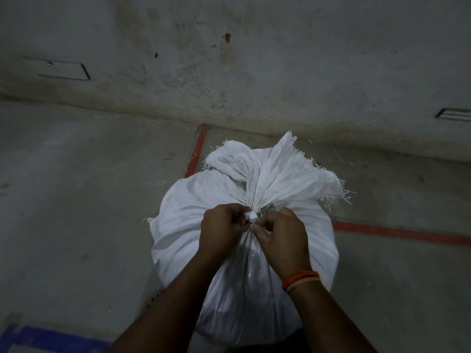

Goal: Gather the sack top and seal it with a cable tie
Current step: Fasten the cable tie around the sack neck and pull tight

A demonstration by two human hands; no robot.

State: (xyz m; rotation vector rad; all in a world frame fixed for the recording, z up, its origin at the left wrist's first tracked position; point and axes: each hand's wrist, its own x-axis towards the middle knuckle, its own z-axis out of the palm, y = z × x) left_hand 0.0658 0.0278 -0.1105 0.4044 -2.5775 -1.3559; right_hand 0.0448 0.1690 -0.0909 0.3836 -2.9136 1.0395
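A full white woven sack (183, 225) stands on the concrete floor below me. Its frayed top (275, 171) is bunched into a neck and fans out on the far side. A white cable tie (251, 216) runs round that neck, its small square head showing between my hands. My left hand (220, 229) pinches the tie at its head from the left. My right hand (279, 236), with an orange band at the wrist, pinches the tie from the right, fingers curled. The tie's tail is hidden by my fingers.
A grey concrete wall (229, 59) rises just behind the sack. Red lines (397, 233) are painted on the floor to the right and behind the sack. Blue tape (51, 338) marks the floor at the near left corner.
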